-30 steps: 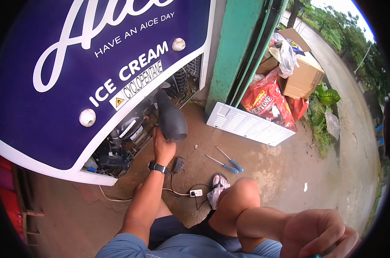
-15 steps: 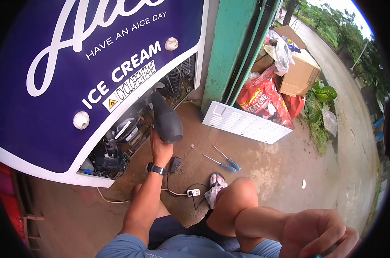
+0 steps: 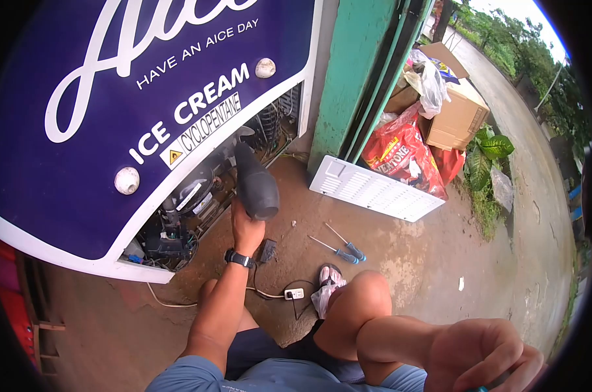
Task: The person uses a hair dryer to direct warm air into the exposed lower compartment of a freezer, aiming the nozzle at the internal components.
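Note:
My left hand (image 3: 247, 228), with a watch on its wrist, grips the handle of a black hair dryer (image 3: 257, 186). Its narrow end points into the open bottom compartment of a purple ice cream freezer (image 3: 87, 189). Inside lie a dark compressor (image 3: 190, 193), wiring and tubing, partly hidden by the dryer and the freezer panel. At the lower right my right hand (image 3: 485, 353) rests by my knee with its fingers curled. A sliver of something teal shows under them at the picture's edge; I cannot make out what it is.
Two blue-handled screwdrivers (image 3: 346, 251) lie on the wet concrete. A white socket block (image 3: 294, 294) with plugs and cords is beside my foot. The white vented panel (image 3: 374, 189) leans by the green post (image 3: 332, 98), before a red sack (image 3: 407, 150) and cardboard boxes (image 3: 458, 114).
The view has shifted very slightly. My left hand still holds the dryer toward the compartment, and my right hand stays curled in place.

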Demonstrator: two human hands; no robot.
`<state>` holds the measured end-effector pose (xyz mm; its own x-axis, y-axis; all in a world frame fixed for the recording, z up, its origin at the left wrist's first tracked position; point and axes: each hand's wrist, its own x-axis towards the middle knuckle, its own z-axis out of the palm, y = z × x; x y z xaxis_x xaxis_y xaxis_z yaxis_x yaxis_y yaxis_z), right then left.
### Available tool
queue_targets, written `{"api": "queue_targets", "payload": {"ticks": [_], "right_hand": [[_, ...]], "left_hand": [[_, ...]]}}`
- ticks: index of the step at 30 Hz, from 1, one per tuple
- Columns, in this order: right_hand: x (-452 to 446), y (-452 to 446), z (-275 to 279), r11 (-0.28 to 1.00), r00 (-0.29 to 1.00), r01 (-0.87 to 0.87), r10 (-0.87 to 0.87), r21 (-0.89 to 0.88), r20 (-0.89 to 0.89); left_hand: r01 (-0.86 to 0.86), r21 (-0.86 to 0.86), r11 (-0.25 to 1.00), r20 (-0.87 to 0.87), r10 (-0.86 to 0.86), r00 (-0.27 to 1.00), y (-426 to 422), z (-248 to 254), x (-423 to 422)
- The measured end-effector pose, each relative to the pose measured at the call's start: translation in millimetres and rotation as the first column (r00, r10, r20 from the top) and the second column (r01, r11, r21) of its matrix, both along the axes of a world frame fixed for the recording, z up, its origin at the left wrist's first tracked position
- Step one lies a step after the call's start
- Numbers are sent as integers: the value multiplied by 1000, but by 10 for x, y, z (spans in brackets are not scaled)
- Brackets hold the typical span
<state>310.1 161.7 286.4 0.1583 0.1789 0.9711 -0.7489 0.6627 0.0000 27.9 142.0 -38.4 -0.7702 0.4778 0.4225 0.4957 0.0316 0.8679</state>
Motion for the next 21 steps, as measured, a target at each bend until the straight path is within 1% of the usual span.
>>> {"api": "queue_targets", "payload": {"ticks": [1,4,8,10,13,15,17,20,21], "right_hand": [[20,-14,1,1000,1000,5,-4,-25,26],[30,-21,5,999,999,23,-21,-32,42],[50,-16,-4,999,997,44,-42,-32,68],[20,-10,4,999,999,34,-33,-32,43],[2,9,-11,1000,999,15,-15,-15,29],[-41,14,-12,1000,1000,-20,19,-9,-5],[-66,20,-14,999,998,-49,49,-7,-30],[-91,28,-32,1000,1000,8,-8,16,-23],[-104,34,-31,1000,999,-11,12,21,-32]], "left_hand": [[0,-1,1000,1,0,1000,-4,1,5],[-13,-3,1000,-12,13,1000,-1,49,13],[14,20,1000,-18,-14,1000,30,105,14],[24,36,999,-30,-23,999,47,140,11],[10,45,999,-4,-10,1000,65,159,21],[6,55,998,-68,-2,998,69,141,30],[9,66,998,-46,-6,999,78,146,41],[-6,54,999,-25,7,1000,77,93,36],[-23,36,999,-29,24,999,80,81,28]]}}
